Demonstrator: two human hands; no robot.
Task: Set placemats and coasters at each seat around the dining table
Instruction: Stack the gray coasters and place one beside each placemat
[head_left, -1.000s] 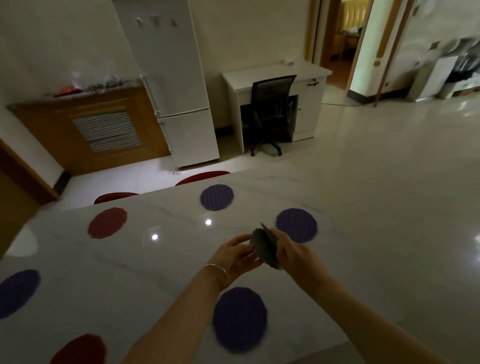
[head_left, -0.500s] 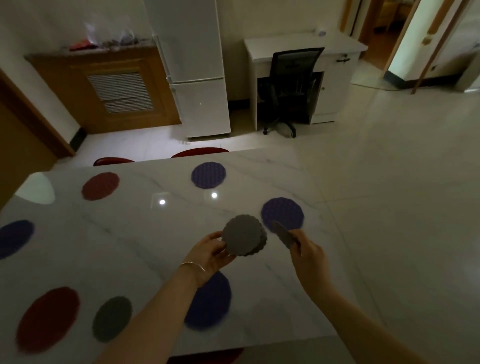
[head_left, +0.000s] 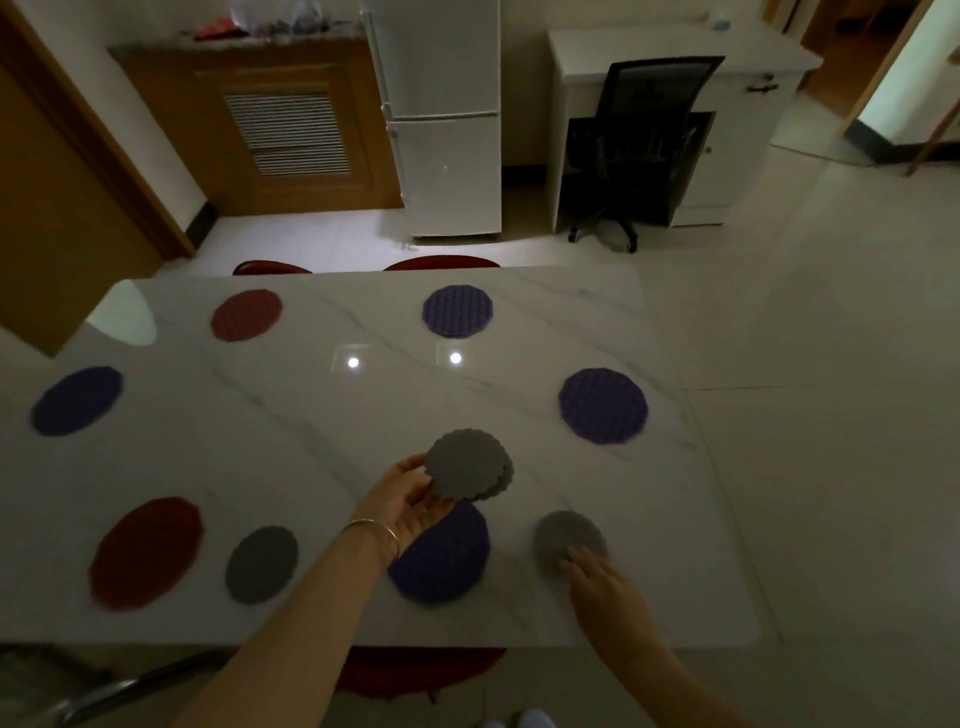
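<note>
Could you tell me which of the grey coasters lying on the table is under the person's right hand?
The grey coaster right of the near purple placemat; the right hand rests on it. The other lies untouched beside the red placemat.

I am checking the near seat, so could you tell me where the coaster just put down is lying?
The grey coaster lies on the table near its front right, just right of the purple placemat, under the right hand's fingertips.
</note>
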